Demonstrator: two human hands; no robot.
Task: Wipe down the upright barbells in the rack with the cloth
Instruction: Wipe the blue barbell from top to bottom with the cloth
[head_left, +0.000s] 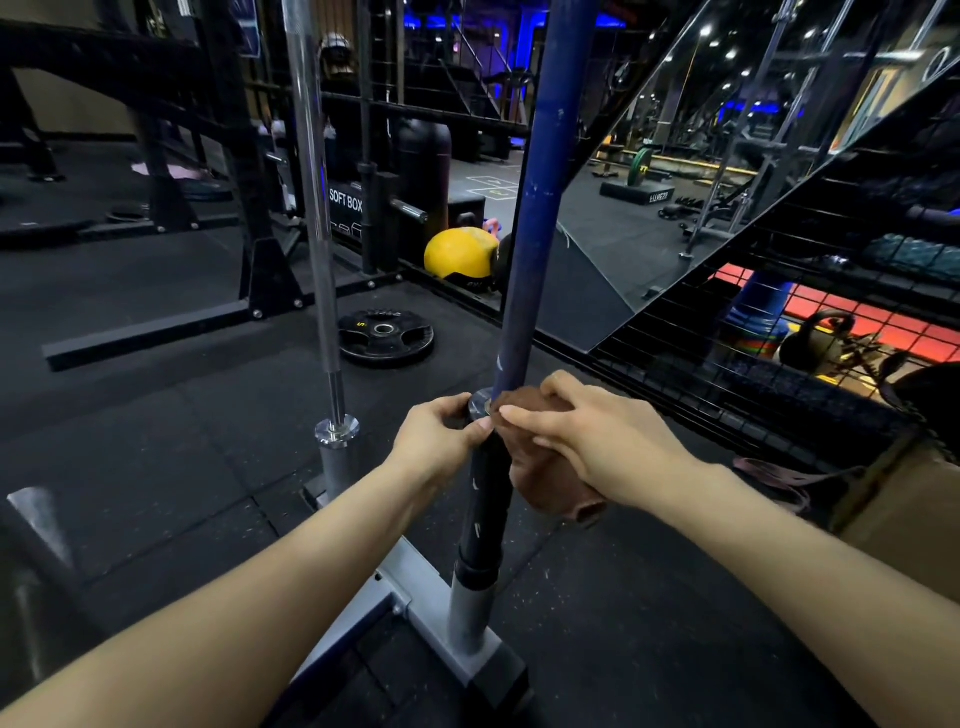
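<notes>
Low centre frame: left hand (441, 436) curled round the collar of the blue barbell (540, 208), right hand (587, 441) pinching the brown cloth (540, 483) against its shaft. Left of it, silver barbell (317, 208) upright in the rack (415, 577).

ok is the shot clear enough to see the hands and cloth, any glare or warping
Head view: dim gym light, yet the left hand, right hand and brown cloth are sharp; wide-angle bending tilts the blue upright barbell; small ceiling-light glare in the wall mirror.
</notes>
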